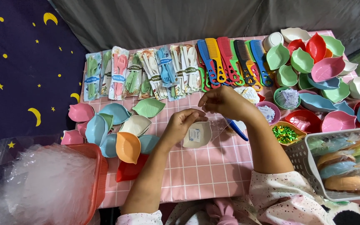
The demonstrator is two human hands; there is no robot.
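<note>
A pink checked tablecloth [205,171] lies before a grey backdrop [167,18].

single head view, steep downward, close over table [196,171]

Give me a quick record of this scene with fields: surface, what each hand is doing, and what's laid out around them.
Surface: pink checked cloth
Left hand: on a cream leaf-shaped dish
Right hand: raised above the dish, fingers pinched; what it holds is unclear
Back row: packed cutlery sets, coloured combs
Left: leaf dishes, red basket
Right: piled bowls, white basket
</note>
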